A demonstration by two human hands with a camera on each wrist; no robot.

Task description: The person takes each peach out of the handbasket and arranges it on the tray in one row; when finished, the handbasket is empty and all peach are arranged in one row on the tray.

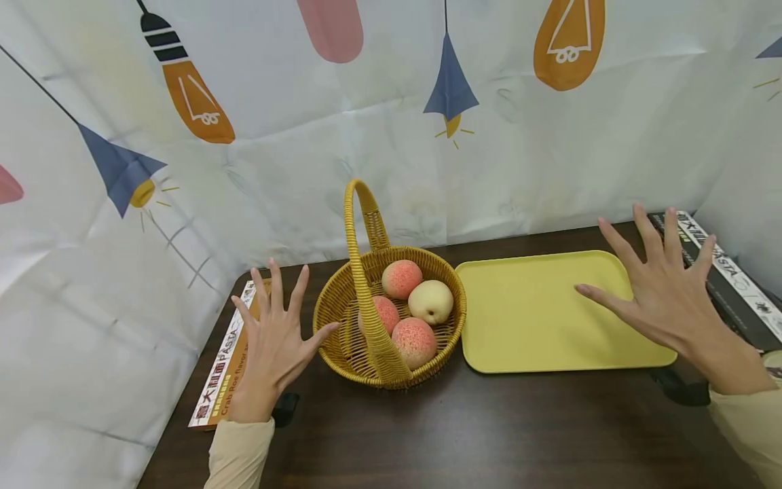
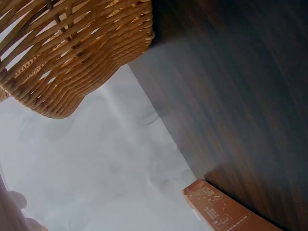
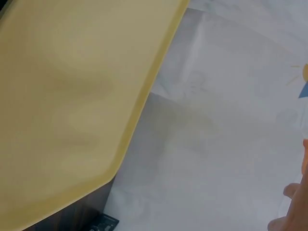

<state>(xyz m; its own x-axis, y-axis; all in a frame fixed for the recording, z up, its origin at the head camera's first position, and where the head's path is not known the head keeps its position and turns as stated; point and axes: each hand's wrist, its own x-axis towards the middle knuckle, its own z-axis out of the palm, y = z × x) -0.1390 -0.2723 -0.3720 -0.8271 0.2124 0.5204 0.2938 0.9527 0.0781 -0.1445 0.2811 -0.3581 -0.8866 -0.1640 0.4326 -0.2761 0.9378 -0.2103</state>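
Note:
My left hand [image 1: 275, 346] is raised with its fingers spread, just left of a yellow wicker basket [image 1: 334, 319] with a tall arched handle. Several peaches lie in the basket: one pale cream peach [image 1: 431, 301] and pink ones, such as the pink peach [image 1: 414, 343] near the front; the handle partly hides another. On the right, my right hand [image 1: 668, 292] hovers over the right end of a yellow tray [image 1: 519, 312], fingers spread wide. Neither hand holds anything. In the left wrist view the basket's woven side [image 2: 77, 57] fills the upper left.
An orange-brown pasta box [image 1: 229, 360] lies at the table's left edge, partly behind the left hand. A black pasta box [image 1: 733, 278] lies at the right edge. A round object [image 1: 774, 363] shows at the far right. Printed cloth [image 1: 397, 156] hangs behind the dark table [image 1: 489, 428].

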